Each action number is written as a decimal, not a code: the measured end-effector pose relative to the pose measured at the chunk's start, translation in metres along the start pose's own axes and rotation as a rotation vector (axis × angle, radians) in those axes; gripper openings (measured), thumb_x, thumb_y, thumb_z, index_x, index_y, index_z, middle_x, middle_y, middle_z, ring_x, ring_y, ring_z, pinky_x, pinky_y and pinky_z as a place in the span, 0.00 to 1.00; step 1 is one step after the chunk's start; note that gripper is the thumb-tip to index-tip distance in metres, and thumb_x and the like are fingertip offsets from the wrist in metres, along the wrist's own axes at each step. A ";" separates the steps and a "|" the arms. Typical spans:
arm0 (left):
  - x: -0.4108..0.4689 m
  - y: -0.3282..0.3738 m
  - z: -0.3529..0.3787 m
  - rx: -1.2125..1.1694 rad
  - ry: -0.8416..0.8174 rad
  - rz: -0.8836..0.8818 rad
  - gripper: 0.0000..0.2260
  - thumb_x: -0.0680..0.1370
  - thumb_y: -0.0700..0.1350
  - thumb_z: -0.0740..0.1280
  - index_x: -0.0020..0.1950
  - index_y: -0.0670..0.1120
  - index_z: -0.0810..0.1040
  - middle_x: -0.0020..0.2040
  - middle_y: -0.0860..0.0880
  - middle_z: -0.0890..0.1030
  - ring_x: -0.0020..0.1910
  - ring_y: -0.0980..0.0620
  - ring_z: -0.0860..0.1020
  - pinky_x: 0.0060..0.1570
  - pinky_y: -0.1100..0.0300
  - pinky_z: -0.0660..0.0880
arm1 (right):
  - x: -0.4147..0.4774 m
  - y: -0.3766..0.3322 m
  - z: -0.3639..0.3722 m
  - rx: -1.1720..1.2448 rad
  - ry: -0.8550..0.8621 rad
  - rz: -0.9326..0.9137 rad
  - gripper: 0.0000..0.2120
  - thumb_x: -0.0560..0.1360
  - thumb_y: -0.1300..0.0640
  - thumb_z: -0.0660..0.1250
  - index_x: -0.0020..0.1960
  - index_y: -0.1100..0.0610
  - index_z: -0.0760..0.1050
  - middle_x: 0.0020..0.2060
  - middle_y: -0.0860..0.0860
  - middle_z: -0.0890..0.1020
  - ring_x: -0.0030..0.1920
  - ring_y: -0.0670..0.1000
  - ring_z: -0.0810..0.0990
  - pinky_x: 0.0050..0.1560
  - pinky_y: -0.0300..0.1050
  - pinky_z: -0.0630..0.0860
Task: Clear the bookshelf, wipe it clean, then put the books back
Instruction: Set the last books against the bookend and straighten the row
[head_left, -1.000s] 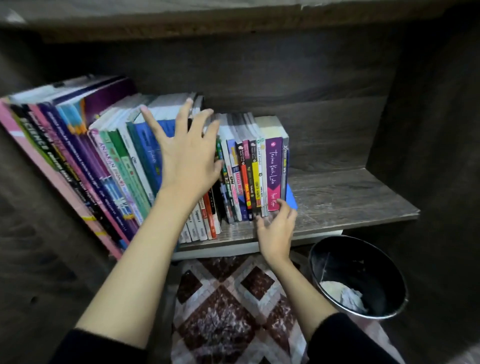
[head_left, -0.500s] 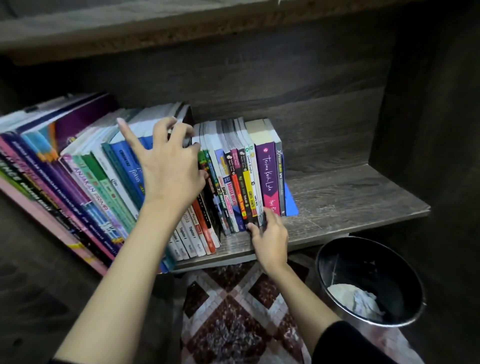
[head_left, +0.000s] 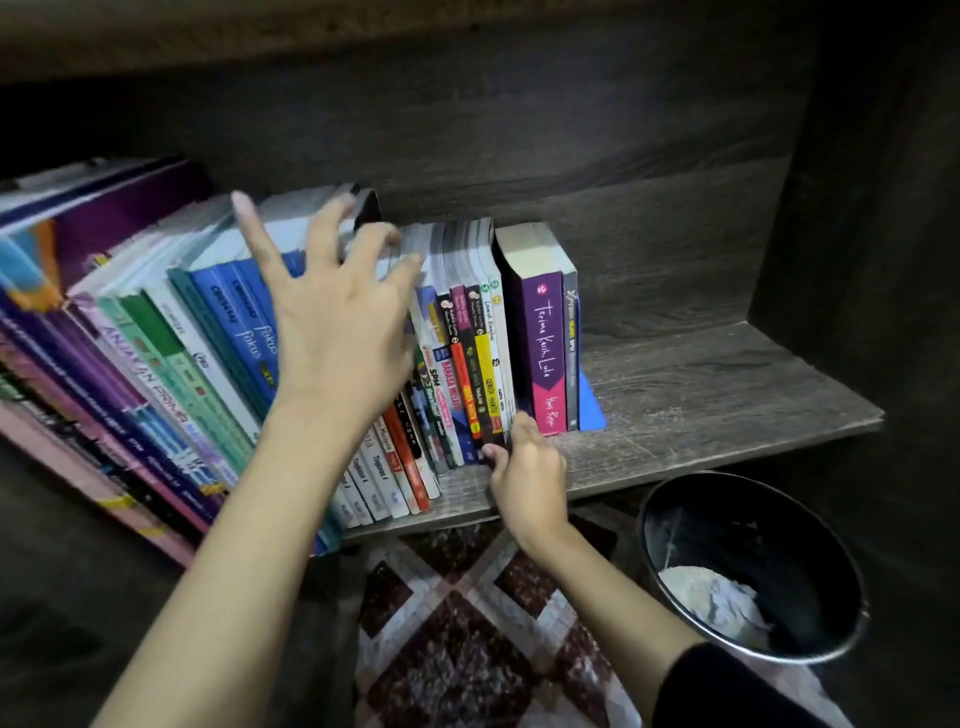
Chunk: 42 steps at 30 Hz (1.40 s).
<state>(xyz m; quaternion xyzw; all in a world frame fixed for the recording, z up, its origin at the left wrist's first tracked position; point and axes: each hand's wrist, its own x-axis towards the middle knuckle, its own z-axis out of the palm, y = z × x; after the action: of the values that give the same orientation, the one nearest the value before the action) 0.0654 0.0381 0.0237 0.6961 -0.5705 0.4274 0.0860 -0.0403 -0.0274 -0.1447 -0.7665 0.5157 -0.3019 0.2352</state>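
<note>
A row of books fills the left and middle of the dark wooden shelf (head_left: 701, 395). Large workbooks (head_left: 156, 364) lean leftward. My left hand (head_left: 332, 338) lies spread over the tops and spines of the blue and white books, fingers straight and blurred. A set of slim books (head_left: 480, 338) stands beside a thick purple book (head_left: 543, 343), with a narrow gap between them. My right hand (head_left: 527, 467) pinches the lower end of the slim books, thumb in front and fingertips in the gap.
A blue flat piece (head_left: 591, 405) leans behind the grey book at the row's right end. The shelf's right part is bare wood up to a dark side wall. Below stands a black bin (head_left: 779, 530) with crumpled paper (head_left: 711, 597), on a patterned rug (head_left: 467, 623).
My right hand slid left from the purple book's foot to the slim books, and a gap opened there. My left hand shifted right across the book tops, fingers spreading.
</note>
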 end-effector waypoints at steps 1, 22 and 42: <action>0.003 0.005 -0.001 0.003 0.003 0.045 0.26 0.68 0.47 0.75 0.64 0.43 0.76 0.64 0.44 0.76 0.70 0.39 0.65 0.65 0.31 0.39 | 0.000 -0.001 -0.002 0.018 -0.005 -0.004 0.13 0.80 0.60 0.61 0.63 0.65 0.69 0.58 0.54 0.78 0.52 0.50 0.80 0.51 0.41 0.69; 0.026 0.032 0.012 -0.156 -0.282 -0.058 0.26 0.77 0.43 0.68 0.74 0.46 0.65 0.68 0.44 0.74 0.61 0.40 0.75 0.53 0.47 0.73 | 0.014 0.019 -0.004 0.118 -0.040 -0.109 0.35 0.73 0.47 0.71 0.73 0.62 0.63 0.67 0.56 0.74 0.66 0.54 0.74 0.67 0.47 0.69; 0.017 0.038 0.001 -0.327 -0.319 -0.105 0.28 0.78 0.43 0.67 0.76 0.48 0.61 0.73 0.48 0.67 0.69 0.44 0.68 0.62 0.47 0.69 | -0.003 0.026 -0.016 0.144 0.054 -0.054 0.18 0.78 0.56 0.64 0.66 0.59 0.73 0.59 0.54 0.80 0.59 0.54 0.78 0.59 0.43 0.71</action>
<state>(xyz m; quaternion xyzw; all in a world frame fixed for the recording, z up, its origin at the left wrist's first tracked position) 0.0332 0.0127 0.0207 0.7602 -0.6016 0.2091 0.1284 -0.0692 -0.0348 -0.1512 -0.7528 0.4779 -0.3649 0.2677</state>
